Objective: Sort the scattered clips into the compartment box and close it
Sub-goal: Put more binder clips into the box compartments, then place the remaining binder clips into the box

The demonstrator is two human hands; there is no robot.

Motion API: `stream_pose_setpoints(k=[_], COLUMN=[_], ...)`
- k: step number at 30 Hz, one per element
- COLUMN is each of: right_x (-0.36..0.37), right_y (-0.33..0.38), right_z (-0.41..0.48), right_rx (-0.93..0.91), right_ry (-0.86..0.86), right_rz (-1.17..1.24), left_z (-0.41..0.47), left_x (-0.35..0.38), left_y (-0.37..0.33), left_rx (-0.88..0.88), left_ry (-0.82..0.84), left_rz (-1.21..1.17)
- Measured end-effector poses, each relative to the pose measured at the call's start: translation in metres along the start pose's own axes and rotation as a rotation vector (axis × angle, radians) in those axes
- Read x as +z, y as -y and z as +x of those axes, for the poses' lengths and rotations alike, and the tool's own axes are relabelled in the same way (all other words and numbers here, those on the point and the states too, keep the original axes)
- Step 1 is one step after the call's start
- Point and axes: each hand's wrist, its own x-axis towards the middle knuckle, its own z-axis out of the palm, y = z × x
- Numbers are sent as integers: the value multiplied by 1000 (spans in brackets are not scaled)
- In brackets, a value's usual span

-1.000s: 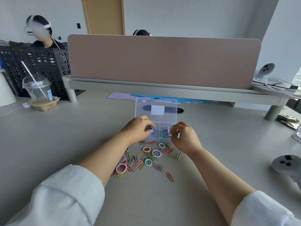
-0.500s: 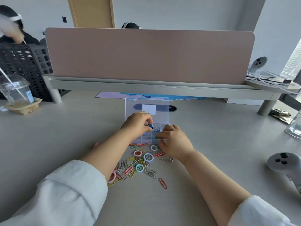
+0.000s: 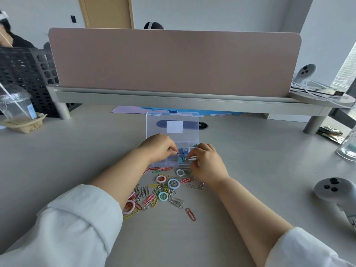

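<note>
Compartment box [image 3: 172,130]: open on desk [image 3: 77,151], lid upright. Clips [image 3: 163,189]: heap just before box. Left hand [image 3: 159,148], right hand [image 3: 206,162]: each grip pinching clip over compartments; release low, you match compartment first.

Right hand [image 3: 207,163] — previously raised at the right edge of the compartment box [image 3: 172,132], then lowered toward the loose clips [image 3: 163,189] in front of it — is now back over the box's right compartments, its grip pinching a silver clip [image 3: 189,159]. Left hand [image 3: 159,149] has shifted slightly, fingertips now at the box's centre divider.
</note>
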Motion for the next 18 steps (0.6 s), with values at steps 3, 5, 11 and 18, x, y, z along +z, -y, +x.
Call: stream_pose_setpoints(k=[3,5,11,18], right_x=[0,0,0,-2], right_y=[2,2,5,16], right_z=[0,-2,-3,-5], right_rx=[8,8,-7,-23], right_ry=[-15,-17,-12,0], right_rz=[-21,-36,-47,-109], left_z=[-6,-8,-14,-49], left_x=[2,2,-2,-17], left_y=[-3,-3,7,29], left_rx=[-7,-20,28,-92], left_ry=[7,15,-89,-71], left_rz=[11,36,137,66])
